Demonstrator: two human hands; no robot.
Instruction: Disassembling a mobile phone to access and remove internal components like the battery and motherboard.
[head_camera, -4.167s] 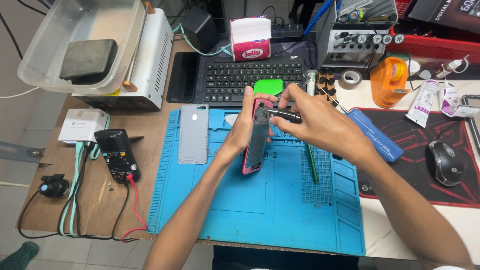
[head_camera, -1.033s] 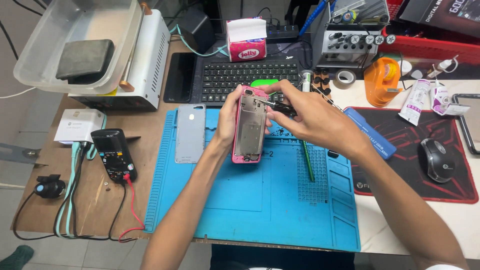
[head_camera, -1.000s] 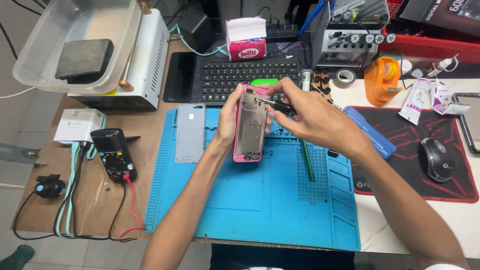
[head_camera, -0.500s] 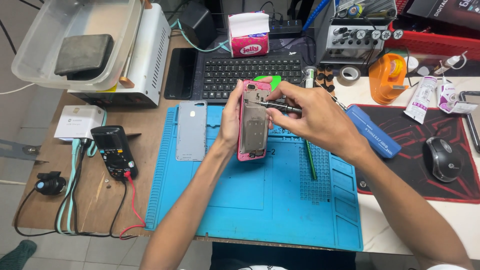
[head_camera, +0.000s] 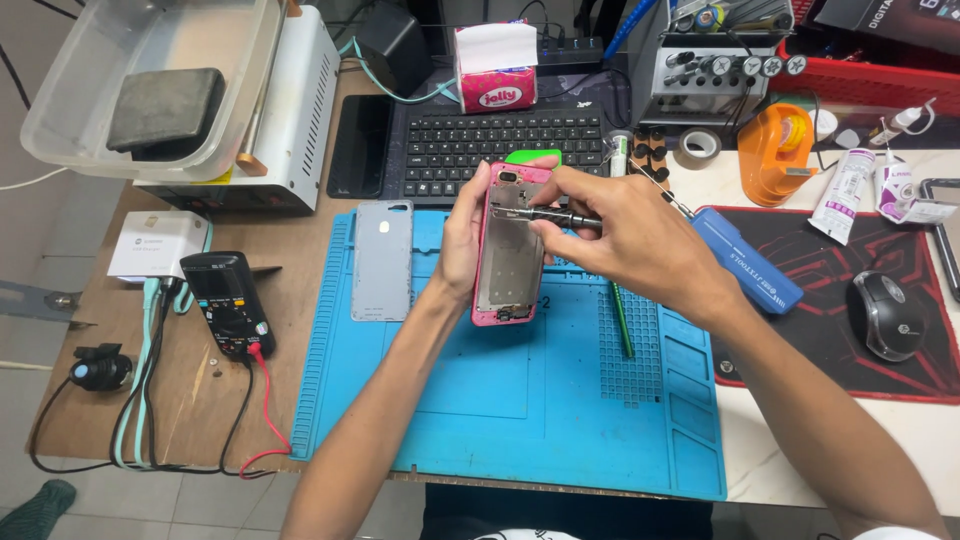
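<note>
Two hands over the blue mat's (head_camera: 520, 420) far edge — left hand (head_camera: 462, 235) clamps opened pink phone (head_camera: 508, 260); right hand (head_camera: 625, 245) pinches screwdriver (head_camera: 545, 214) against it.

Pink-white tissue box (head_camera: 496, 66) behind keyboard, white sachets (head_camera: 842, 195) right

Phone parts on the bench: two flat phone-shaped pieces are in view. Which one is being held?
The pink-framed opened phone, gripped upright in the left hand while the right hand works a screwdriver on it. The grey back cover lies untouched on the blue mat.
</note>
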